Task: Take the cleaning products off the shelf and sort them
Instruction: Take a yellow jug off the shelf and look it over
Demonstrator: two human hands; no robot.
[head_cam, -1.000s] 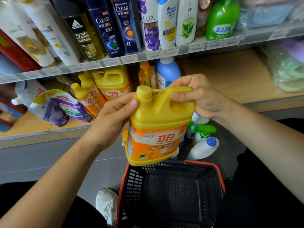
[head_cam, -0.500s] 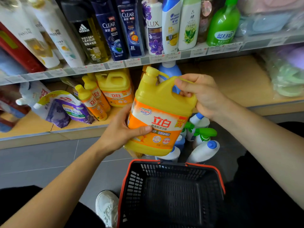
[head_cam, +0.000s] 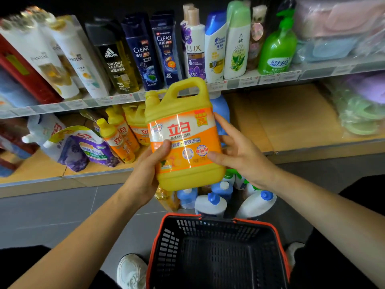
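Note:
A big yellow detergent jug (head_cam: 183,134) with an orange label stands upright in the air before the lower shelf. My left hand (head_cam: 145,174) grips its lower left side, thumb across the label. My right hand (head_cam: 239,151) touches the jug's right side with nearly straight fingers. Below it, several white and blue bottles (head_cam: 210,203) lie on the floor, beside an orange bottle (head_cam: 166,199). More yellow detergent bottles (head_cam: 118,136) and a second jug (head_cam: 135,122) remain on the lower shelf.
A black basket with a red rim (head_cam: 220,217) sits on the floor just below my hands. Refill pouches (head_cam: 83,149) lie at the shelf's left. Shampoo bottles (head_cam: 143,51) and a green pump bottle (head_cam: 277,49) fill the upper shelf. My white shoe (head_cam: 131,270) is beside the basket.
The jug was turned upright and raised, label toward me. My right hand let go of the handle and moved down to the jug's right side. My left hand slid to the lower left.

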